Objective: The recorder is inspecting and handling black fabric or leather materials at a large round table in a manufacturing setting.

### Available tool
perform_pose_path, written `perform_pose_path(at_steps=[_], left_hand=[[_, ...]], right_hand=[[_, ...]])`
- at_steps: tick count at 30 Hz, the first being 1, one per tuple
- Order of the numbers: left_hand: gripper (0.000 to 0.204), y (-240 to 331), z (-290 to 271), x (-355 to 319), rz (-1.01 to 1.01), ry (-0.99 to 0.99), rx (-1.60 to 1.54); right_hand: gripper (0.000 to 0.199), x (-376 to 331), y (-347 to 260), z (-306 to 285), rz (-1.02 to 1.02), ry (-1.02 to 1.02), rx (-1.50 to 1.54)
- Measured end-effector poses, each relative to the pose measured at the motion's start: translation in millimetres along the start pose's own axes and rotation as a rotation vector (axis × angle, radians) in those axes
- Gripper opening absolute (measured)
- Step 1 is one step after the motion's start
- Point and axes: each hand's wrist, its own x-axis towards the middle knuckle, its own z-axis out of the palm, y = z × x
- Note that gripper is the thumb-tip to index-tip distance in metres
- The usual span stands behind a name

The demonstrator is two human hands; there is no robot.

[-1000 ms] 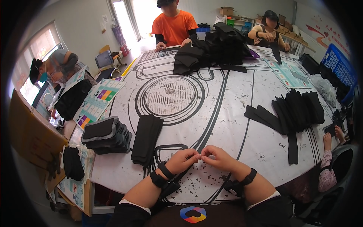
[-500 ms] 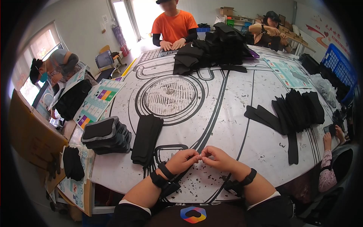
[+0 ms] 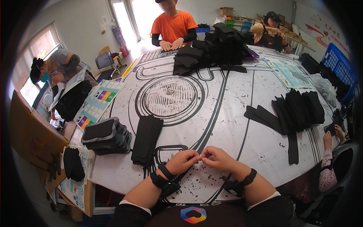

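My left hand [image 3: 184, 160] and my right hand [image 3: 217, 158] meet fingertip to fingertip over the near edge of the white table cover [image 3: 227, 113] with black line drawings. Their fingers are pinched together on something too small to make out. Both wrists wear black bands. A stack of long black fabric pieces [image 3: 146, 139] lies just left of my left hand. Further left sits a pile of black padded pieces with grey edges [image 3: 105, 135].
Fanned black fabric strips [image 3: 291, 113] lie at the right. A big heap of black pieces [image 3: 217, 51] stands at the far side before a person in an orange shirt [image 3: 173, 28]. Other people sit at left, far right and near right. A blue crate [image 3: 338, 64] stands right.
My hands stay together at the same spot. The person in orange has shifted their hands slightly on the far table edge.
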Motion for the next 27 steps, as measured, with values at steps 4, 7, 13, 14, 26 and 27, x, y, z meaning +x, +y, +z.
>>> perform_pose_path(at_steps=[4,7,13,14,26,27], left_hand=[[0.021,0,-1,0,-0.058,-0.025,0.002],[0.026,2,-1,1,0.057,0.121,0.118],[0.063,12,-28,2,0.407,1.058,0.255],[0.064,14,-34,1,0.421,0.927,0.08],[0.055,24,-39,-7,0.151,0.641,0.4],[0.056,26,-38,-7,0.15,0.685,0.589]], right_hand=[[0.018,0,-1,-1,0.044,-0.021,-0.034],[0.028,-1,-6,0,-0.199,0.253,-0.367],[0.078,-15,-23,-16,-0.738,0.916,-0.537],[0.078,-18,-25,-18,-0.701,0.885,-0.689],[0.079,-18,-31,-14,-0.587,0.822,-0.943],[0.077,-17,-32,-11,-0.594,0.744,-0.986]])
